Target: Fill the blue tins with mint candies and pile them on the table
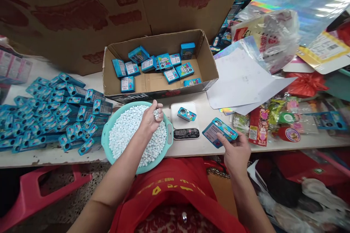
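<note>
Nearest my remote view, below the edge of the surface [188, 149], is a red apron [175, 182], flanked by two bare forearms. The left forearm slants up from the lower left across the bowl [143, 169]; the left hand [149, 119] is raised above its far right part, fingers curled. Its grip is closed on a few white pellets [156, 114]; many more pellets [124, 129] fill the bowl. The right forearm rises from the lower right; the right hand [237, 152] grips a blue box [218, 133] at its right end, thumb on top, the box tilted and well apart from the bowl. A round opening shows near the box's far left corner; I cannot tell how full it is.

Between bowl and held box, a second box [187, 114] lies on the scale [179, 123], whose readout I cannot make out. To the left lies a large heap of boxes [62, 116].

Farther off, about a dozen boxes [164, 62] lie loosely in the carton [142, 83], with bare floor between them. I judge the work to be partway: if the carton takes finished boxes, most remain in the heap, though which are filled I cannot tell. Tall cardboard [153, 3] stands behind.
</note>
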Demonstrator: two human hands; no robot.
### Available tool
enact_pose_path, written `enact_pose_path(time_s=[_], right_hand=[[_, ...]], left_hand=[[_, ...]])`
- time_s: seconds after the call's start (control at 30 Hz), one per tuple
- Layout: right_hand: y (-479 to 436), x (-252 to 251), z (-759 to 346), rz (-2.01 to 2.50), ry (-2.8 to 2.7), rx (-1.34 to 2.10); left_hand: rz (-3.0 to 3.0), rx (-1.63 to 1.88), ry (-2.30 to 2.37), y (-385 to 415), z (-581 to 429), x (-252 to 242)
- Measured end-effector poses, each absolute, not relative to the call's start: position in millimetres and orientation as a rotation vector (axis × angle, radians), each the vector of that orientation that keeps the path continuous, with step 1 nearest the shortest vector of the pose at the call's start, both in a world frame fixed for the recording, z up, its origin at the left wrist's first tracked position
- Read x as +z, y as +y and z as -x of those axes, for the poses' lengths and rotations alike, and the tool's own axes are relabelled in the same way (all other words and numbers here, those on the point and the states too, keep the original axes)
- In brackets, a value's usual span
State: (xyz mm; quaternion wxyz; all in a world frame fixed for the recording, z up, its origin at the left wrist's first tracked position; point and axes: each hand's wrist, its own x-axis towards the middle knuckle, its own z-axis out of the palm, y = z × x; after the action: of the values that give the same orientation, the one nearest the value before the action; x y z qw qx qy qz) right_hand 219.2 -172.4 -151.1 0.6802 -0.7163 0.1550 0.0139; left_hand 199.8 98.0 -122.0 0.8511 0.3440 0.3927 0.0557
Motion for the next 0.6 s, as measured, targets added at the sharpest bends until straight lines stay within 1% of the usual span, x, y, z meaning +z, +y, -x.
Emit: enact_pose_path(time_s=[0.17,0.37,0.6], right_hand=[[-171,-154,-215,1.594,0.330,0.022],[-171,-155,-210,1.623,0.317,0.049],[-172,-155,-211,1.570,0.369,0.064]], left_hand=[[-0.892,0.093,0.823,96,-186,-121],[-1.150,0.012,0.750,77,-194,-129],[-1.909,0.085,0.600,54,-207,-141]])
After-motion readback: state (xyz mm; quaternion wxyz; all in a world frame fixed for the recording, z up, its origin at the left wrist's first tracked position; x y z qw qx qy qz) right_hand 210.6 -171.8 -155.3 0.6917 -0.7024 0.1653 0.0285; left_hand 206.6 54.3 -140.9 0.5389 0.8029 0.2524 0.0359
